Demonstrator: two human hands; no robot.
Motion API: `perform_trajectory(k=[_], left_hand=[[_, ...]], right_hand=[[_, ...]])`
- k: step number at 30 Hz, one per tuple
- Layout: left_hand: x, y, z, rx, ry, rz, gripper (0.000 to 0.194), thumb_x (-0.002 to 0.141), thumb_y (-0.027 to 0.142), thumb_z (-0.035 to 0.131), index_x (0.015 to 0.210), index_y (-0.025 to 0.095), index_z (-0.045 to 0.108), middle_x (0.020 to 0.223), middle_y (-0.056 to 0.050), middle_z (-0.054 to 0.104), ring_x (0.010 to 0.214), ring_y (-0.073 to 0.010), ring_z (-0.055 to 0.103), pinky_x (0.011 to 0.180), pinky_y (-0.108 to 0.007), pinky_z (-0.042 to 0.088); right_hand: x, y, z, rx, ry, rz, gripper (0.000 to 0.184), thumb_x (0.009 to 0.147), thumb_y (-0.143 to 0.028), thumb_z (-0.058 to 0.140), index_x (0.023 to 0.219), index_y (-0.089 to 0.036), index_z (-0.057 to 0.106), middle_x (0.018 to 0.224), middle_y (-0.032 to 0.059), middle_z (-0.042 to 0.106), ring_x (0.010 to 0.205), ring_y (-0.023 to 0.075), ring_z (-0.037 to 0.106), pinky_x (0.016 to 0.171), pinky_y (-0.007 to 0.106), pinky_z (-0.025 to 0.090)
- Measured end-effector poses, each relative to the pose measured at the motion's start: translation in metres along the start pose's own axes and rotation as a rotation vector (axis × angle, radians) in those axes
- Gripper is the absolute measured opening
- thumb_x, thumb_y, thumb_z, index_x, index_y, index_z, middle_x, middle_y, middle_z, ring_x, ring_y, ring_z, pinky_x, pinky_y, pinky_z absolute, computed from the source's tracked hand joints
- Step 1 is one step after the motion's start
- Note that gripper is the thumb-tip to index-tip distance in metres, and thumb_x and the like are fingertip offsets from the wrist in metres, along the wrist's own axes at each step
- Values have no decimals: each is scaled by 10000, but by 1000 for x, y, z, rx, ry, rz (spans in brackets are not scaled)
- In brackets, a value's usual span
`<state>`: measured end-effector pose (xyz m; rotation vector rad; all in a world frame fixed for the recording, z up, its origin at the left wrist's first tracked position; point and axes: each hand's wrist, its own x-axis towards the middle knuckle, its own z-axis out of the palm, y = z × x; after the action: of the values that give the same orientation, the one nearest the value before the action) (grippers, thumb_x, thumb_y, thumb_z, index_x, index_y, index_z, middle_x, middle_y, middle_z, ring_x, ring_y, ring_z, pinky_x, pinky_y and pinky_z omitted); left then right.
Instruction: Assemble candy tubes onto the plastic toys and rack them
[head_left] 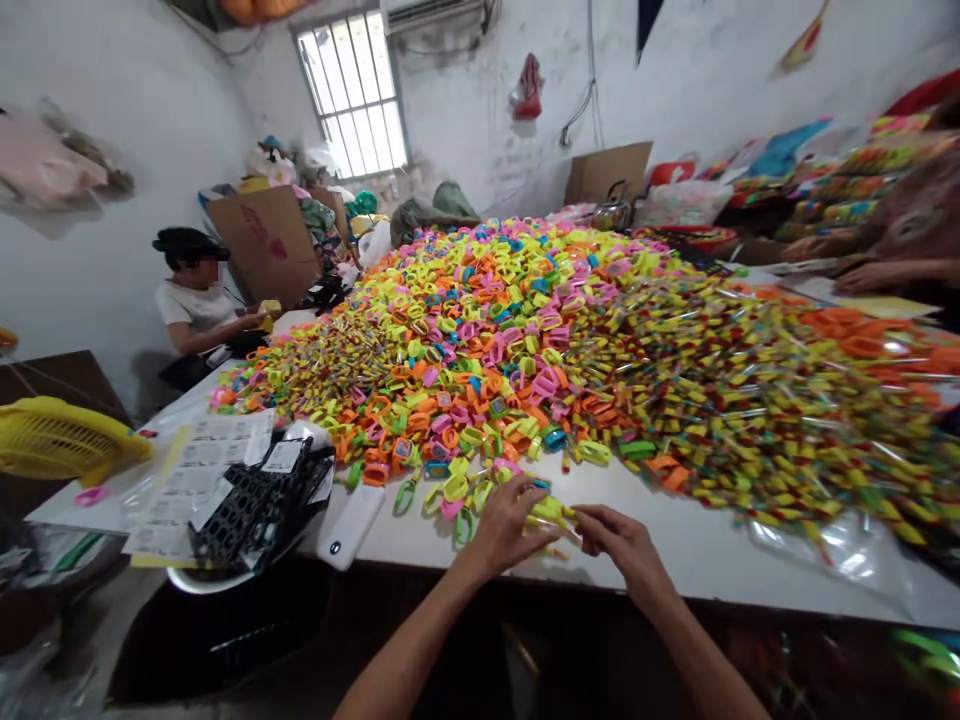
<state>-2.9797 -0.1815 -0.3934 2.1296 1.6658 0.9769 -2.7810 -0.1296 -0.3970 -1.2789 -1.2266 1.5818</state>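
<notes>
Close to the table's front edge, a yellow plastic toy watch (pixel 550 509) is between my two hands. My left hand (pixel 504 528) curls its fingers and thumb around one side of it, with a bit of blue showing by the fingertips. With thumb and fingers pinched, my right hand (pixel 619 538) grips the yellow end at the other side. Part of the watch is hidden by my fingers. Just beyond lies a big heap of toy watches (pixel 480 400) in pink, orange, yellow, green and blue. A heap of small yellow-and-red sticks (pixel 750 400) spreads to the right.
A white phone (pixel 351 527) lies left of my hands, beside a bowl (pixel 210 580) with black patterned packets (pixel 259 500) and printed sheets (pixel 202 455). A yellow basket (pixel 67 440) stands far left. One person (pixel 199 300) sits at the left; another's hands (pixel 862 275) show at right.
</notes>
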Motion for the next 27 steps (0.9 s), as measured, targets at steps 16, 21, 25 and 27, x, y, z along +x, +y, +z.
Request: perform_trajectory(k=[16, 21, 25, 27], left_hand=[[-23, -52, 15, -83, 186, 40, 386, 944, 561, 577, 1006, 268, 821, 1120, -110, 784, 1033, -290, 780, 880, -437, 666], [-17, -94, 17, -57, 276, 43, 473, 893, 692, 560, 906, 307, 836, 1030, -68, 809, 958, -291, 798, 785, -416, 688], [-16, -124, 14, -43, 255, 95, 368, 901, 610, 575, 906, 341, 826, 1007, -33, 808, 907, -279, 802, 727, -393, 692], [-18, -134, 16, -48, 255, 107, 305, 909, 544, 584, 922, 345, 815, 1028, -28, 804, 936, -282, 797, 782, -411, 691]], right_hand=[[80, 9, 3, 102, 152, 25, 251, 632, -248, 742, 860, -144, 727, 800, 33, 700, 546, 114, 580, 525, 232, 435], [97, 21, -8, -15, 325, -15, 175, 617, -75, 685, 774, -151, 701, 862, 2, 674, 532, 78, 528, 544, 226, 405], [97, 36, -23, -3, 362, 7, 118, 642, -54, 620, 707, -146, 654, 618, -29, 595, 504, 106, 537, 553, 229, 410], [97, 42, -27, 27, 367, 30, 112, 664, -78, 590, 724, -155, 644, 529, -39, 561, 480, 128, 547, 534, 234, 420]])
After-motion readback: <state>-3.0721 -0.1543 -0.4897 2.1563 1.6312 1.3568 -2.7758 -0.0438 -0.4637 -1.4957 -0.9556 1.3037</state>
